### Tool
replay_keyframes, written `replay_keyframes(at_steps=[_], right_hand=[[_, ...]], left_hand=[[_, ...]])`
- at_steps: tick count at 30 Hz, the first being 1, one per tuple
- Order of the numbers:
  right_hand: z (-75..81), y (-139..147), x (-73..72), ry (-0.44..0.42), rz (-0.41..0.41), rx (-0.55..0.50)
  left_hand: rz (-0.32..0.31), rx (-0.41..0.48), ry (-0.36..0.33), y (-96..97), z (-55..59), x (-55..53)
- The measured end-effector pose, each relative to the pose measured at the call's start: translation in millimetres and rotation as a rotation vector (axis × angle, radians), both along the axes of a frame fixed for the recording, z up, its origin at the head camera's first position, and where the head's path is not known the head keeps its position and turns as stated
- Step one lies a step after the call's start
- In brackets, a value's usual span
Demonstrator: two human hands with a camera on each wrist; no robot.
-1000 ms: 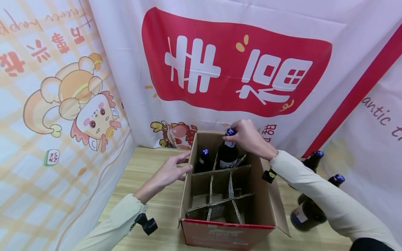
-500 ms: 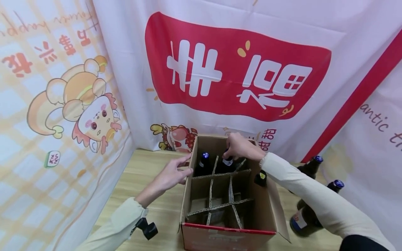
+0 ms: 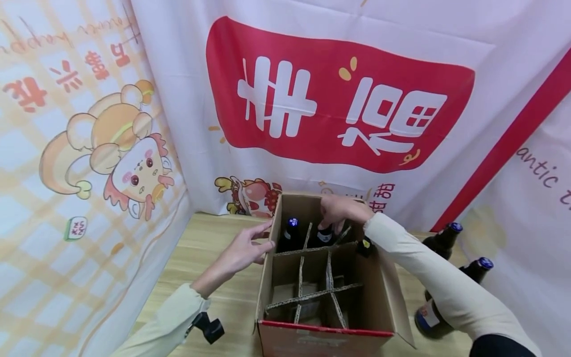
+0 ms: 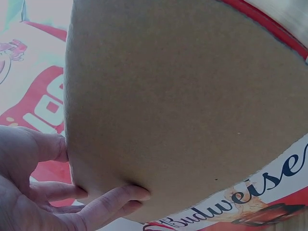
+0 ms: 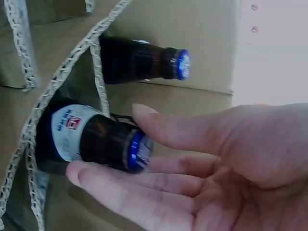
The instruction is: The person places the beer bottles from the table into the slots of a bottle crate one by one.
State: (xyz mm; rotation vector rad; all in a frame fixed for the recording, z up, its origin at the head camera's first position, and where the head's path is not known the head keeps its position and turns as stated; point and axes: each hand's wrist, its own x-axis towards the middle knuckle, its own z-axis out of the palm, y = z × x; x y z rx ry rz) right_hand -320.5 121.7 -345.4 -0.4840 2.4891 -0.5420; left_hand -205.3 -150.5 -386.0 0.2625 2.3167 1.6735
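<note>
In the head view, two bottles (image 3: 289, 240) are contained in one cardboard box (image 3: 325, 341), lower centre, touched by the left hand (image 3: 243, 248) with extended fingers; two blue caps (image 3: 456, 227) are seen at right. In the left wrist view alone, "Budweise" lettering (image 4: 226, 199) is revealed, lower right. In the right wrist view, one bottle's neck is loosely flanked by the right hand (image 5: 233, 161), thumb and fingers spread.

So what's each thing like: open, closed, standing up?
Box: top open, right flap folded outward.
Dividers: standing crossed inside it.
Left boxed bottle: upright, cap on.
Right boxed bottle: cap on, right grip at its neck.
Left grip: touching the box's side.
Far loose bottle: standing, cap on.
Middle loose bottle: cap on, partly hidden.
Near loose bottle: top hidden, can't tell if capped.
</note>
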Motion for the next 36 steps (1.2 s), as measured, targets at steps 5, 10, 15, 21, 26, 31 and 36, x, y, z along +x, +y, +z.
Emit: replay_keyframes(at_steps=[5,10,15,21,26,31,36], right_hand=[[15.1,12.1,0.0,0.082,0.007,-0.034],[25.4,27.9,4.1,0.094,-0.040,-0.138],[31.2,34.6,7.8,0.132,-0.090,-0.248],[25.9,51.4,23.1,0.135,-0.182,-0.362],[17.8,71.9,38.7,0.177,-0.265,-0.444],[8.1,86.9,53.4,0.246,-0.315,-0.545],[-2.6,96.1,64.0,0.376,-0.355,-0.658]], left_hand=[[0.009,0.011,-0.004,-0.6,0.3,-0.4],[-0.009,0.014,-0.019,-1.0,-0.2,-1.8],[-0.019,0.007,-0.013,-4.3,2.7,-4.4],[-0.037,0.019,-0.027,-2.4,0.9,-3.7],[-0.054,0.033,-0.025,3.3,-2.4,-3.8],[-0.067,0.022,-0.006,3.5,-1.2,-3.3],[-0.076,0.025,-0.005,-2.5,1.3,-3.0]])
